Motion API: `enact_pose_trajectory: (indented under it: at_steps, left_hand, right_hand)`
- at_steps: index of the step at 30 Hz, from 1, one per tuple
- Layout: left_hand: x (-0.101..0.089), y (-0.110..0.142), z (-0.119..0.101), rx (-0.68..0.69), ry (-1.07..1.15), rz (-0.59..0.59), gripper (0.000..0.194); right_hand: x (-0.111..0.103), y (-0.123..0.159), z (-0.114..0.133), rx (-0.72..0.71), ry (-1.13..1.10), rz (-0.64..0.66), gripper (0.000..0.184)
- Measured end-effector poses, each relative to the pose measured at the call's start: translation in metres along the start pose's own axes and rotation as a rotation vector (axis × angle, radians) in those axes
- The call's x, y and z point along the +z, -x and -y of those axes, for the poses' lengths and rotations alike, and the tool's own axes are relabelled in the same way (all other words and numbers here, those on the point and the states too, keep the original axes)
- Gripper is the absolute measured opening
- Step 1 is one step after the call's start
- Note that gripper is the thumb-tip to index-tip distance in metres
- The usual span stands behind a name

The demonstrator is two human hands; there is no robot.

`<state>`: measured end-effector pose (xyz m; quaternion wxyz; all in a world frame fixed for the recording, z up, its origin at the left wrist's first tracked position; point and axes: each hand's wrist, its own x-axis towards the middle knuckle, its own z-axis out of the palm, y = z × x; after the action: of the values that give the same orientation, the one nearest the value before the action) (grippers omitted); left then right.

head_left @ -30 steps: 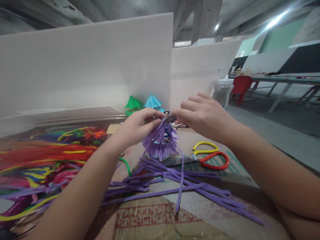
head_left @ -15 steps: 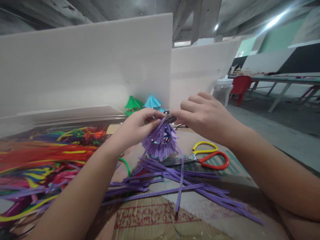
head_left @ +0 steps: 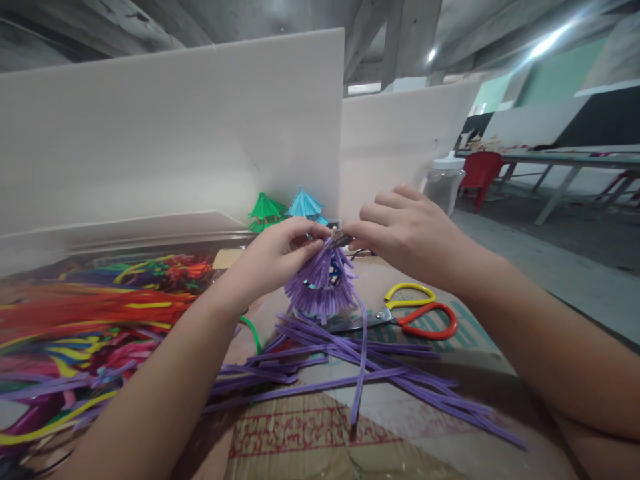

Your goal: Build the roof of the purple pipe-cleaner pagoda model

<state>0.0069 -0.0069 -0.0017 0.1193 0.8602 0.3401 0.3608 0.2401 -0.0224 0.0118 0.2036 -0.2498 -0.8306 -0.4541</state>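
Note:
A purple tiered model (head_left: 320, 293) made of pipe cleaners stands upright in the middle, with a pale stick tip at its top. My left hand (head_left: 285, 250) is closed, thumb and fingers pinching purple strands near that top. From the right, my right hand (head_left: 405, 233) is closed around a small dark flat tool (head_left: 341, 241), its end resting at the model's top; its exact kind is unclear. One long purple pipe cleaner (head_left: 361, 360) hangs down from the model's right side. Loose purple pipe cleaners (head_left: 425, 393) lie in front. Scissors (head_left: 390, 316) with one yellow and one red handle lie just right of the model.
Green (head_left: 267, 208) and blue (head_left: 303, 203) tiered models stand behind, against a white board (head_left: 175, 133). Piles of coloured pipe cleaners (head_left: 90, 307) cover the left side. A clear jar (head_left: 444, 183) with a white lid is at the back right. Cardboard (head_left: 295, 433) covers the work surface.
Almost nothing differs. The dark tool has shifted very slightly at the model's top, and both hands keep their places.

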Motion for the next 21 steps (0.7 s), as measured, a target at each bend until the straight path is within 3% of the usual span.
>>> enact_pose_trajectory:
  at_steps: [21]
  left_hand:
    - [-0.0005, -0.0002, -0.0012, -0.009, 0.001, 0.017, 0.020]
  right_hand:
    - [-0.0042, -0.0016, 0.0034, 0.029, -0.016, 0.021, 0.026]
